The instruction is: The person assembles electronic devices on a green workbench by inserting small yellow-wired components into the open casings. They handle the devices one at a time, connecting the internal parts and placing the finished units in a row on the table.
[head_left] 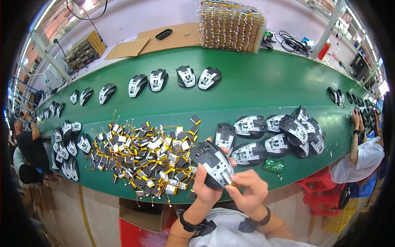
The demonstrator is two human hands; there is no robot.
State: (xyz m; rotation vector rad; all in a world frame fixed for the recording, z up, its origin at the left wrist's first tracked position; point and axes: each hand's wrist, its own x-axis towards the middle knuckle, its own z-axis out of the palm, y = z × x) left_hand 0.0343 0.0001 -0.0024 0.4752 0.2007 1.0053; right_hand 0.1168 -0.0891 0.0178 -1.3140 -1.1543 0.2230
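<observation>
My left hand (204, 187) is wrapped round a black and white computer mouse body (210, 159), which lies tilted above the front edge of the green table. At the near end of that mouse, my right hand (249, 190) pinches a small silvery battery (227, 178) with a yellow end, held against the white panel. Just left of my left hand spreads a big heap of small flat batteries (144, 154) with yellow ends and thin wires. Beyond my right hand lies a cluster of similar mouse bodies (249, 153), some stacked on each other.
A small green packet (273, 166) lies near the cluster. More mouse bodies (158, 79) form a row across the table, and others (66, 144) sit at the left. A tall stack of trays (231, 29) stands at the back. Two people (356, 158) work at the sides; red stools (323, 191) stand right.
</observation>
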